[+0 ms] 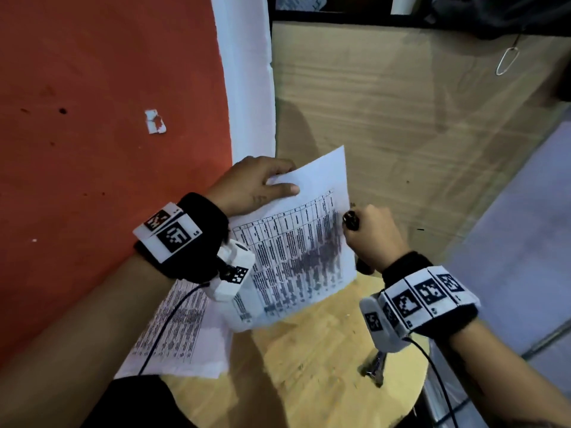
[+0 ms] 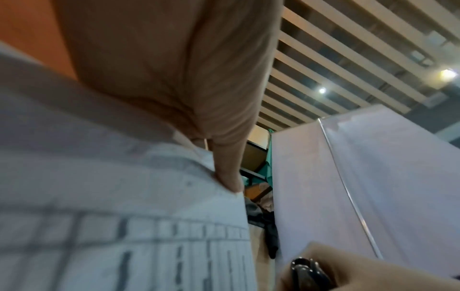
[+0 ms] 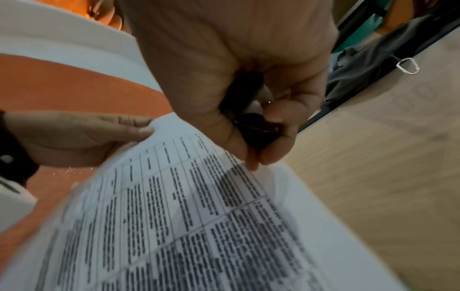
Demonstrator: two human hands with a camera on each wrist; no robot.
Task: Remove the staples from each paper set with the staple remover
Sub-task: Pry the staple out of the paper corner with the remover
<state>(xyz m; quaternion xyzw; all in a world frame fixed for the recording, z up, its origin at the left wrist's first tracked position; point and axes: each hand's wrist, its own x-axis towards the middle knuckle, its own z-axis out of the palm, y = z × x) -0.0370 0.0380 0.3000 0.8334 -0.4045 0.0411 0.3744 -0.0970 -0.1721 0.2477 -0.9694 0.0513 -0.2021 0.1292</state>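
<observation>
The left hand [image 1: 251,183] holds the paper set [image 1: 296,239] up off the table [image 1: 324,350], thumb on top at the far corner. The right hand [image 1: 372,233] is at the set's right edge, its grip wrapped tight around the black remover [image 1: 351,219], fingertips touching the paper. More paper [image 1: 179,332] lies flat on the table, under the left wrist.
</observation>
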